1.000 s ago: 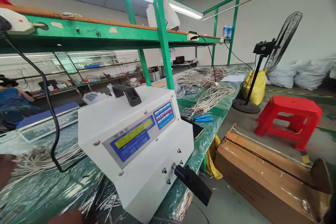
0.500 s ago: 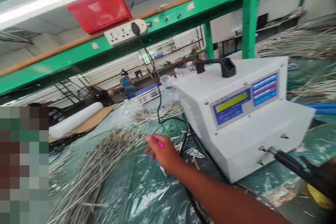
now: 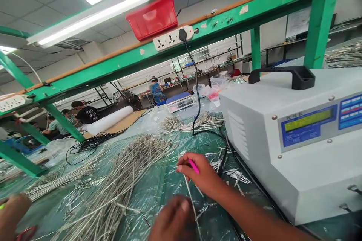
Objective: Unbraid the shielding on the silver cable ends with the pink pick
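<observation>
My right hand (image 3: 196, 171) is closed in a pinch on a thin grey-white cable (image 3: 190, 192), whose length runs down past my left hand to the bottom edge. A small bright pink piece (image 3: 194, 166) shows at the fingers of that hand; its kind is unclear. Low in the middle, my left hand (image 3: 172, 220) is smeared by motion, close beside the cable, and its grip does not show. Left of both hands lies a large bundle of similar cables (image 3: 121, 180) on the green plastic-covered table (image 3: 158, 184).
A white machine (image 3: 249, 120) with a display stands at right, with a black cord (image 3: 198, 109) behind it. Silvery scraps (image 3: 237, 176) lie near its base. Another person's hand (image 3: 14, 211) and red handles (image 3: 26, 233) are at the left edge. A green shelf beam (image 3: 118, 64) crosses above.
The view has swung left and the machine sits further right. My left hand has come into view beside my right. The cable now shows plainly in my right hand.
</observation>
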`<state>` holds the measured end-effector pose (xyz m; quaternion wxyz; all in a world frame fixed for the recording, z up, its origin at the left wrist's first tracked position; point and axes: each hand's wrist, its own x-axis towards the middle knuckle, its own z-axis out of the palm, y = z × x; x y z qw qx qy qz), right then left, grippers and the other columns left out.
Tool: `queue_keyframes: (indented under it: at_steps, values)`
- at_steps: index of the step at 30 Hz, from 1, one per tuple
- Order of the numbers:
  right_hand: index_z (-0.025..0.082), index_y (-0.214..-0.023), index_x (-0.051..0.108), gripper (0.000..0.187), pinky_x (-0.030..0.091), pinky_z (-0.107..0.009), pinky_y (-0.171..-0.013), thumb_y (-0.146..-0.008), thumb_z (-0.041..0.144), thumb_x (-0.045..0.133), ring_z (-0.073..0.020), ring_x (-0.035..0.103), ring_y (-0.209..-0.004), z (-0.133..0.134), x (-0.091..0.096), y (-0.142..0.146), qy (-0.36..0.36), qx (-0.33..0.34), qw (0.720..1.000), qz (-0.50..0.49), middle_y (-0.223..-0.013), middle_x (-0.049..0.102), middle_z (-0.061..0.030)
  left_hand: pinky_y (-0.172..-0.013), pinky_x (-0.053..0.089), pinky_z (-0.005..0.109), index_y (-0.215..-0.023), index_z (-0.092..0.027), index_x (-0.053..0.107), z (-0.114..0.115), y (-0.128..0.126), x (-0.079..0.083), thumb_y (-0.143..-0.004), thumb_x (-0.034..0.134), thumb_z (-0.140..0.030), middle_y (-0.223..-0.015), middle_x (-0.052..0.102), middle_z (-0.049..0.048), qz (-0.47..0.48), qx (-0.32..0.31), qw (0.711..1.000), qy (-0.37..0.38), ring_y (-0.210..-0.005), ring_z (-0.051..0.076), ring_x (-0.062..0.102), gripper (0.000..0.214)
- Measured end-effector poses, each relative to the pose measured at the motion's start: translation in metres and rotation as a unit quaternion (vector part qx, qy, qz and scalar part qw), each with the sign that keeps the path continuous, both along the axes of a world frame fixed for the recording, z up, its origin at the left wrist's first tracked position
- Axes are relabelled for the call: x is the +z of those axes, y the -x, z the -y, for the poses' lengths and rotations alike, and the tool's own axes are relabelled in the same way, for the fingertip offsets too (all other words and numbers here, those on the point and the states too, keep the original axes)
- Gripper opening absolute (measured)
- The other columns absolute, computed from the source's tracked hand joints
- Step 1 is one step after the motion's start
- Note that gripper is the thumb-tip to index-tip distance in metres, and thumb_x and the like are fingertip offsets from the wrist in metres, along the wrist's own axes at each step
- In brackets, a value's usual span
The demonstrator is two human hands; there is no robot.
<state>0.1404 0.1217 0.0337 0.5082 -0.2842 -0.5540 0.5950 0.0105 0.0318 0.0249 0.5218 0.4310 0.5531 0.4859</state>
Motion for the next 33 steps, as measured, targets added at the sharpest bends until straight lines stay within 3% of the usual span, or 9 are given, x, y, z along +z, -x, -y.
queue_keyframes:
  at_steps: [3, 6, 8, 12, 16, 23, 29, 31, 33]
  values:
    - [0.018, -0.084, 0.067, 0.007, 0.043, -0.024, -0.066, -0.08, 0.015, 0.062, -0.0133, 0.06, -0.07, 0.004, -0.003, 0.001, -0.142, -0.061, 0.984, 0.084, -0.078, 0.069, -0.0009, -0.075, 0.054, 0.034, -0.095, -0.016, 0.073, -0.035, 0.014, 0.034, -0.072, 0.075, -0.052, -0.108, 0.07, 0.0139, -0.017, 0.113, 0.989, -0.094, -0.102, 0.029, 0.063, 0.042]
    - [0.02, -0.086, 0.066, 0.013, 0.042, -0.024, -0.064, -0.082, 0.01, 0.058, -0.0133, 0.061, -0.068, 0.005, -0.011, 0.005, -0.235, -0.105, 0.954, 0.153, -0.079, 0.069, -0.0006, -0.083, 0.052, 0.035, -0.097, -0.012, 0.074, -0.061, 0.014, 0.05, -0.073, 0.077, -0.044, -0.101, 0.072, 0.0157, 0.047, 0.034, 0.991, -0.117, -0.102, 0.029, 0.064, 0.04]
    - [0.02, -0.087, 0.065, 0.015, 0.043, -0.024, -0.066, -0.082, 0.008, 0.056, -0.0138, 0.062, -0.072, 0.005, -0.015, 0.007, -0.259, -0.112, 0.943, 0.174, -0.082, 0.069, -0.0007, -0.082, 0.051, 0.032, -0.095, -0.011, 0.074, -0.071, 0.008, 0.046, -0.071, 0.08, -0.036, -0.092, 0.073, 0.0138, 0.078, 0.009, 0.99, -0.119, -0.093, 0.026, 0.067, 0.035]
    - [0.021, -0.089, 0.065, 0.02, 0.043, -0.024, -0.07, -0.082, 0.006, 0.055, -0.0151, 0.065, -0.079, 0.007, -0.017, 0.009, -0.28, -0.107, 0.925, 0.234, -0.088, 0.071, -0.0003, -0.07, 0.05, 0.023, -0.086, -0.012, 0.073, -0.077, 0.001, 0.025, -0.068, 0.082, -0.026, -0.076, 0.072, 0.0068, 0.168, 0.049, 0.976, -0.13, -0.07, 0.015, 0.065, 0.024]
    - [0.021, -0.082, 0.064, 0.018, 0.038, -0.024, -0.061, -0.081, 0.006, 0.055, -0.0147, 0.064, -0.069, 0.014, -0.016, 0.014, -0.289, -0.094, 0.906, 0.295, -0.08, 0.071, 0.0, -0.057, 0.045, 0.02, -0.076, -0.012, 0.069, -0.079, 0.01, 0.018, -0.07, 0.081, -0.026, -0.063, 0.065, 0.003, 0.229, 0.053, 0.963, -0.129, -0.058, 0.011, 0.058, 0.019]
    - [0.022, -0.082, 0.062, 0.016, 0.037, -0.023, -0.056, -0.086, 0.009, 0.054, -0.0122, 0.059, -0.062, 0.026, -0.017, 0.017, -0.27, -0.038, 0.92, 0.28, -0.075, 0.068, 0.002, -0.063, 0.05, 0.024, -0.072, -0.012, 0.067, -0.08, 0.022, 0.013, -0.064, 0.083, -0.027, -0.059, 0.06, -0.0007, 0.293, 0.127, 0.936, -0.151, -0.061, 0.013, 0.059, 0.024]
    - [0.021, -0.086, 0.062, 0.015, 0.042, -0.023, -0.062, -0.086, 0.01, 0.053, -0.013, 0.061, -0.067, 0.028, -0.012, 0.013, -0.277, -0.032, 0.927, 0.25, -0.079, 0.068, 0.001, -0.07, 0.05, 0.022, -0.081, -0.018, 0.065, -0.083, 0.03, 0.013, -0.079, 0.073, -0.03, -0.075, 0.066, -0.0008, 0.366, 0.211, 0.886, -0.191, -0.071, 0.011, 0.064, 0.015]
    - [0.021, -0.085, 0.062, 0.014, 0.042, -0.022, -0.061, -0.086, 0.01, 0.052, -0.012, 0.06, -0.065, 0.028, -0.012, 0.013, -0.273, -0.043, 0.933, 0.23, -0.077, 0.067, 0.0011, -0.077, 0.051, 0.026, -0.093, -0.018, 0.068, -0.078, 0.027, 0.015, -0.083, 0.069, -0.039, -0.086, 0.07, 0.004, 0.367, 0.201, 0.887, -0.196, -0.081, 0.014, 0.066, 0.023]
    - [0.021, -0.085, 0.061, 0.013, 0.042, -0.022, -0.06, -0.087, 0.012, 0.052, -0.0113, 0.058, -0.063, 0.028, -0.012, 0.013, -0.267, -0.053, 0.937, 0.217, -0.075, 0.066, 0.0012, -0.08, 0.052, 0.032, -0.099, -0.014, 0.069, -0.071, 0.019, 0.015, -0.083, 0.067, -0.048, -0.092, 0.072, 0.0112, 0.339, 0.139, 0.911, -0.19, -0.088, 0.021, 0.067, 0.038]
